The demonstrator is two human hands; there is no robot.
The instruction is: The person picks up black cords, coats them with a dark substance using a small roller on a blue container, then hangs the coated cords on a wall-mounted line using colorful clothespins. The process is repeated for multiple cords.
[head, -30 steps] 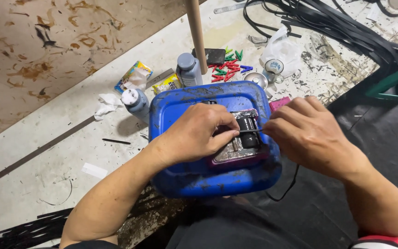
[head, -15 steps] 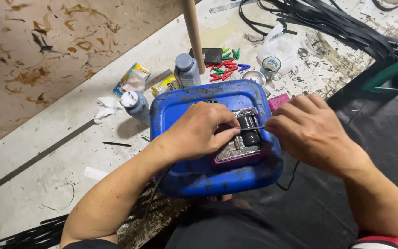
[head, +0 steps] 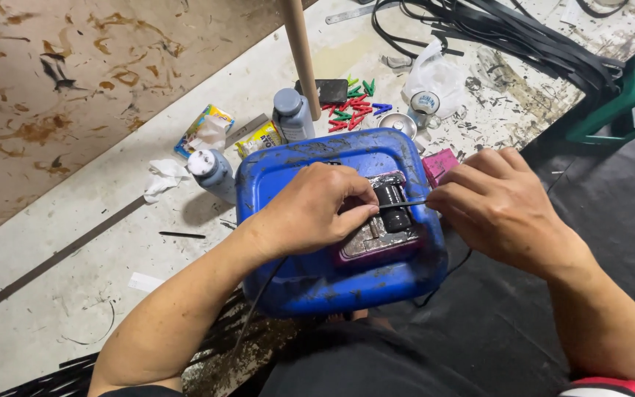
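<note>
- two hands meet over a small black cylindrical part (head: 393,207) that sits on a shiny, grimy metal plate (head: 376,235), itself resting on top of a blue plastic jerrycan (head: 310,272) lying on its side.
- left hand (head: 316,209) is curled over the plate, thumb and fingers pinching at the near-left side of the black part; what exactly lies under the fingertips is hidden.
- right hand (head: 495,206) has its fingers pressed together around a thin dark rod-like tool (head: 404,204).
- that tool's long axis runs nearly level across the view, right to left, its tip pointing toward the left hand and lying across the black part.
- black part's own long axis runs away from the person, roughly crosswise to the tool.
- beyond the jerrycan, on the paint-spattered floor (head: 82,294): two grey bottles (head: 292,114), red and green clips (head: 350,114), a wooden pole (head: 300,51), a crumpled white plastic bag (head: 435,73), a pink box (head: 441,163) just beside the can.
- black cables (head: 523,33) lie at the far right, well apart from the hands.
</note>
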